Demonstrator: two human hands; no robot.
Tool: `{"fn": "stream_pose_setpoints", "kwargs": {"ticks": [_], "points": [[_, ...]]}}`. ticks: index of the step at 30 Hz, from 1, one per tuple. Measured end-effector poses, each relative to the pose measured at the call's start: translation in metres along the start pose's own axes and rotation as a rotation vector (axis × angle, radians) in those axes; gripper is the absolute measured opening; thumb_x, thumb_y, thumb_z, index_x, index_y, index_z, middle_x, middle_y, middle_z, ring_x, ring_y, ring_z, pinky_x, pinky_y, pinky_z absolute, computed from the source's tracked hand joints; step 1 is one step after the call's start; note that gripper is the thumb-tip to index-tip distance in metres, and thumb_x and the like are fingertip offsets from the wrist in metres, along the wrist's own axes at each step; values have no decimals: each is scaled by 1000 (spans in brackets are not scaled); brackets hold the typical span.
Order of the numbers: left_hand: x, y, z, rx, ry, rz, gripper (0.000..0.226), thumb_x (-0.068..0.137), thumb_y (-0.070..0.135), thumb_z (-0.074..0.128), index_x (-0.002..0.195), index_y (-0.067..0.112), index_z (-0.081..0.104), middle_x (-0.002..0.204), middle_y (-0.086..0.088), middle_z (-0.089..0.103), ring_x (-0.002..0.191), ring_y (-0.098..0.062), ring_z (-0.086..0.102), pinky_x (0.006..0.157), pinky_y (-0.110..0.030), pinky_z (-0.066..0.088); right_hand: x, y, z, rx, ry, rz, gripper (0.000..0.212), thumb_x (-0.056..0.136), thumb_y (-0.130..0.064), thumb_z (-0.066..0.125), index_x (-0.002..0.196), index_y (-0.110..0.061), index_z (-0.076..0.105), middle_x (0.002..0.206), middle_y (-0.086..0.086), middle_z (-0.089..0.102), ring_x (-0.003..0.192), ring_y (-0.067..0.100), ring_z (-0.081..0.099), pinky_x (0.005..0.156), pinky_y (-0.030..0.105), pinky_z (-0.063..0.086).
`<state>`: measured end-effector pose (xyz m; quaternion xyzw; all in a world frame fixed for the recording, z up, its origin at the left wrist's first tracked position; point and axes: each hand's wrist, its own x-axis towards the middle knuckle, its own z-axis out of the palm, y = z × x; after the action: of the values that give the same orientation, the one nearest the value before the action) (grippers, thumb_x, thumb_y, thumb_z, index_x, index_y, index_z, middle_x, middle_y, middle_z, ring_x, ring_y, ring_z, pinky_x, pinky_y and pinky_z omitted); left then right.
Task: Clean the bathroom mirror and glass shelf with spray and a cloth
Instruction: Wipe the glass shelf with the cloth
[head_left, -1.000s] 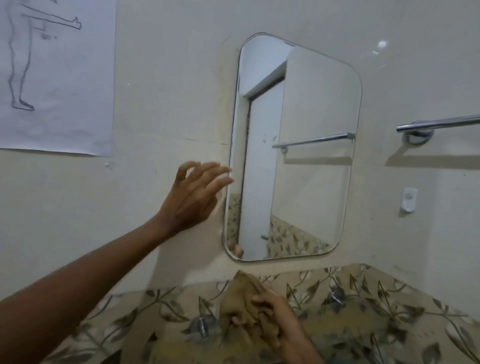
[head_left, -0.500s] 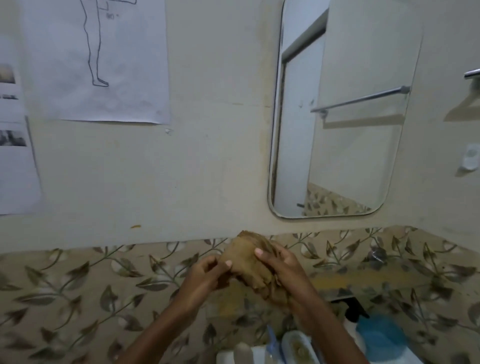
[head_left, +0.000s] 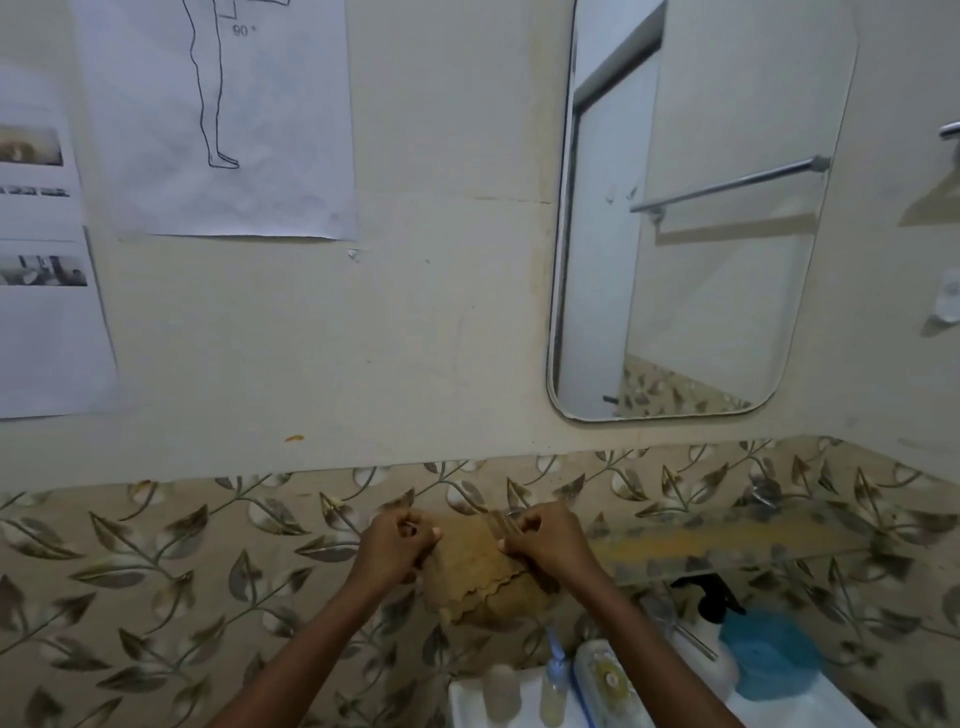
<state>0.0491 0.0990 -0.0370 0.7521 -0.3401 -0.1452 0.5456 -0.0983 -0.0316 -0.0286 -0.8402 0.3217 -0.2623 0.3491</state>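
Note:
A tan cloth (head_left: 480, 574) hangs stretched between my two hands in front of the leaf-patterned tiles. My left hand (head_left: 397, 545) pinches its left top edge and my right hand (head_left: 543, 538) pinches its right top edge. The rounded mirror (head_left: 691, 208) hangs on the wall up and to the right of my hands. A glass shelf (head_left: 727, 545) runs along the tiles to the right of my right hand. A bottle with a black pump top (head_left: 706, 605) stands below the shelf.
A white sink ledge (head_left: 467, 701) at the bottom holds small bottles, a soap dish (head_left: 602, 680) and a blue object (head_left: 769, 654). Paper posters (head_left: 218, 119) hang on the wall at left. A towel rail end (head_left: 950, 130) shows at the right edge.
One second ago my left hand was raised by the mirror's left edge; it came down to the cloth. Both hands have since pulled the bunched cloth open. The view shifted left and down.

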Motion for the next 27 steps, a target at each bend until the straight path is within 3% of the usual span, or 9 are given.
{"fn": "stream_pose_setpoints", "kwargs": {"ticks": [2, 4, 5, 7, 9, 11, 15, 22, 27], "points": [[5, -9, 4, 35, 52, 51, 13, 81, 15, 70, 76, 22, 60, 71, 4, 60, 65, -17, 59, 53, -26, 49, 2, 4, 5, -122, 30, 10, 31, 72, -23, 75, 51, -19, 53, 52, -3, 49, 48, 9, 44, 53, 25, 35], [4, -16, 6, 93, 114, 105, 8, 84, 17, 65, 78, 21, 62, 70, 8, 61, 66, -12, 59, 58, -24, 47, -5, 3, 7, -325, 115, -19, 11, 77, -29, 69, 80, -19, 69, 80, 2, 61, 76, 17, 56, 67, 29, 43], [3, -19, 6, 114, 144, 132, 11, 88, 18, 60, 77, 22, 63, 70, 8, 62, 67, -11, 60, 59, -25, 47, -7, 5, 10, -395, 169, -74, 18, 80, -28, 62, 92, -16, 70, 92, 5, 62, 89, 22, 57, 76, 33, 45], [1, -23, 6, 130, 193, 173, 18, 93, 19, 51, 80, 23, 64, 75, 3, 65, 71, -14, 60, 65, -32, 48, -11, 2, 17, -419, 210, -289, 22, 81, -17, 52, 93, -12, 70, 95, 7, 66, 94, 28, 58, 84, 38, 44], [1, -24, 6, 106, 227, 200, 19, 94, 15, 47, 87, 22, 64, 83, 0, 65, 76, -15, 60, 67, -34, 48, -12, -8, 29, -437, 121, -449, 20, 83, -12, 48, 85, -10, 68, 88, 6, 67, 88, 26, 58, 88, 41, 45], [2, -21, 7, 53, 242, 235, 21, 94, 10, 45, 89, 20, 63, 86, -1, 65, 81, -15, 61, 69, -32, 48, -11, -16, 45, -491, -69, -484, 25, 92, -23, 39, 88, -9, 60, 95, 7, 62, 93, 24, 53, 94, 45, 40], [4, -17, 15, 27, 206, 284, 25, 93, 7, 45, 87, 25, 61, 86, 8, 65, 86, -12, 62, 73, -29, 48, -9, -9, 67, -606, -287, -442, 45, 97, -42, 27, 134, -19, 37, 148, 4, 34, 136, 28, 27, 110, 51, 18], [3, -12, 31, 3, 219, 371, 33, 91, -2, 43, 86, 25, 62, 88, 11, 65, 88, -7, 60, 75, -22, 45, -19, 8, 52, -581, -295, -501, 66, 90, -61, 10, 146, -28, 22, 157, -5, 18, 145, 19, 13, 117, 46, 4], [13, -12, 40, -40, 176, 394, 30, 85, 3, 40, 84, 17, 67, 87, 4, 69, 87, -12, 63, 76, -32, 50, -28, 27, 31, -590, -254, -536, 67, 89, -55, 4, 144, -27, 29, 155, -6, 26, 144, 15, 17, 118, 40, 4]]}}
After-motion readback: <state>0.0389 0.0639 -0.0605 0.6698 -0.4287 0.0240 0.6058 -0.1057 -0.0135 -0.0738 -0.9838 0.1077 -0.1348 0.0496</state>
